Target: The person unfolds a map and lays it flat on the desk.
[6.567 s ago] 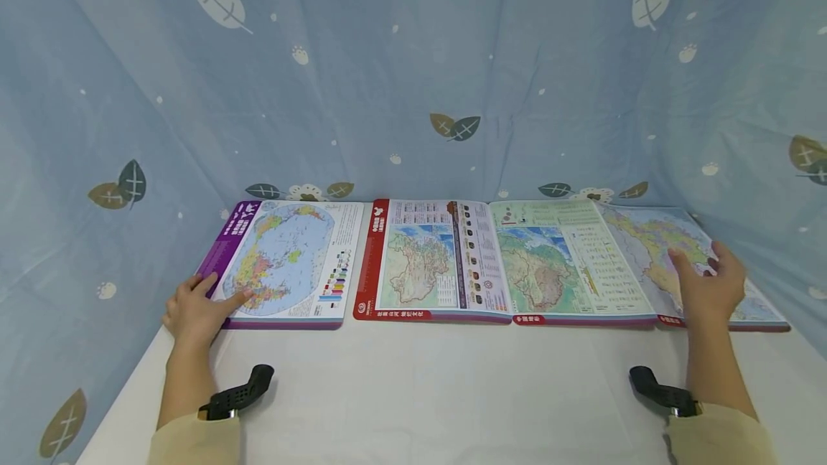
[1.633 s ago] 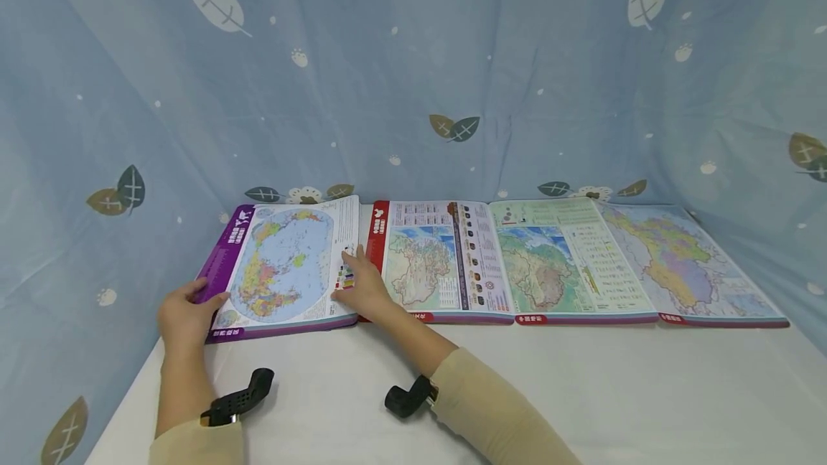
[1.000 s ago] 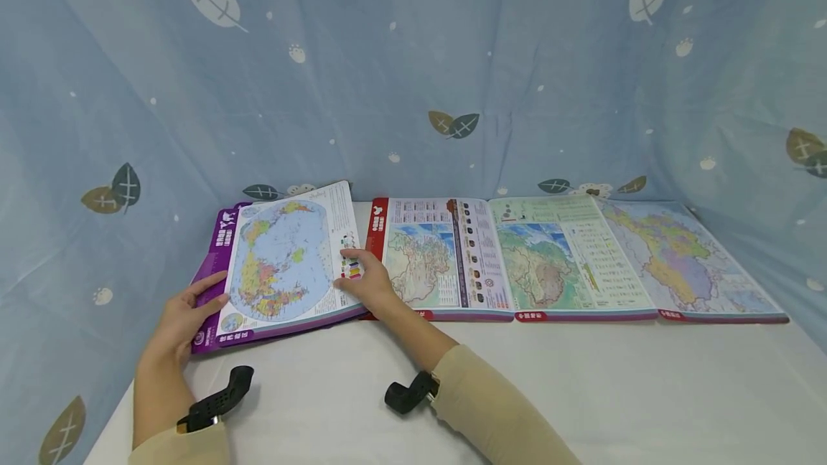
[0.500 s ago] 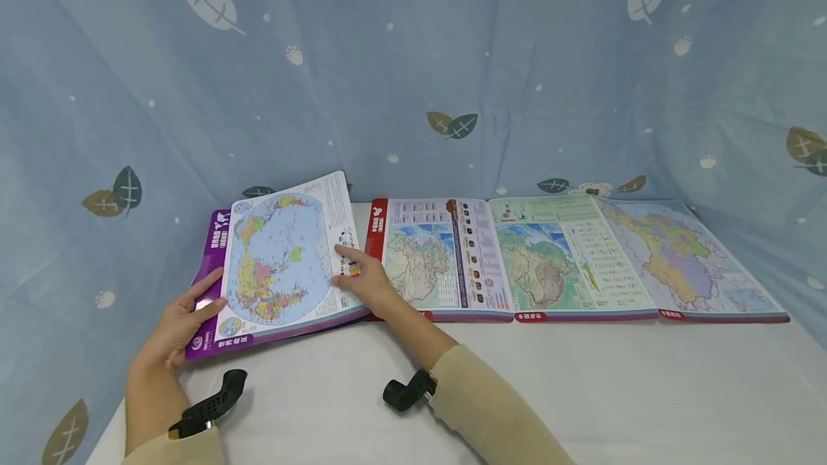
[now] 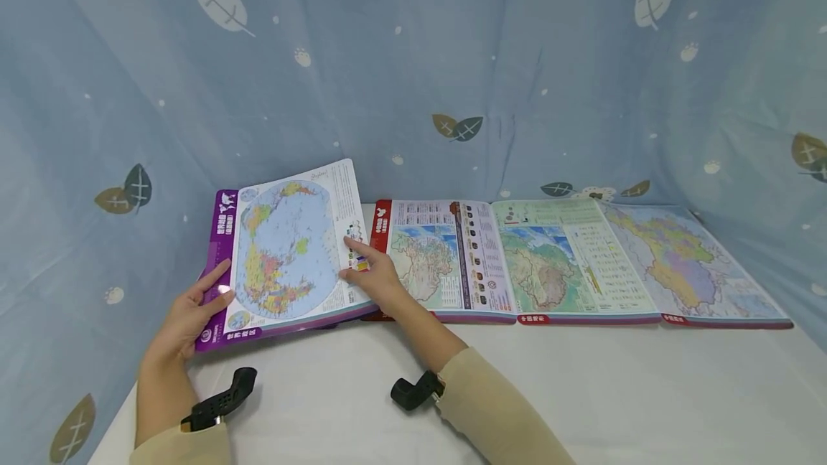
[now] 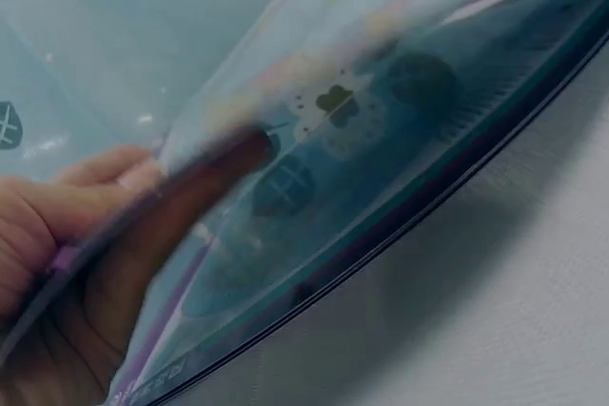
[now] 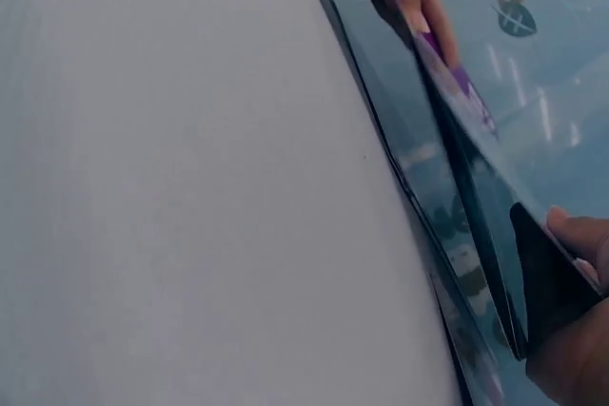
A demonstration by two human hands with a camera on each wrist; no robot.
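Note:
A glossy world map sheet (image 5: 291,242) with a purple left border is raised and tilted at the left of the table. My left hand (image 5: 194,307) pinches its left border, thumb on top and fingers underneath. On the opposite border, my right hand (image 5: 377,278) grips the sheet with thumb and forefinger on the printed face. The left wrist view shows the sheet bent over the fingers of my left hand (image 6: 67,206). Below it lies another glossy sheet (image 6: 400,187), mirroring the curtain. Both hands appear along the lifted sheet in the right wrist view.
A red-bordered map (image 5: 423,271), a green map (image 5: 545,278) and a multicoloured map (image 5: 685,264) overlap in a row to the right. The white table (image 5: 323,393) runs in front. A blue leaf-print curtain (image 5: 388,77) closes off the back and sides.
My right hand has come from the far-right map to the world map's right border. Both hands have raised the sheet, turned it slightly and tilted its far edge up against the curtain.

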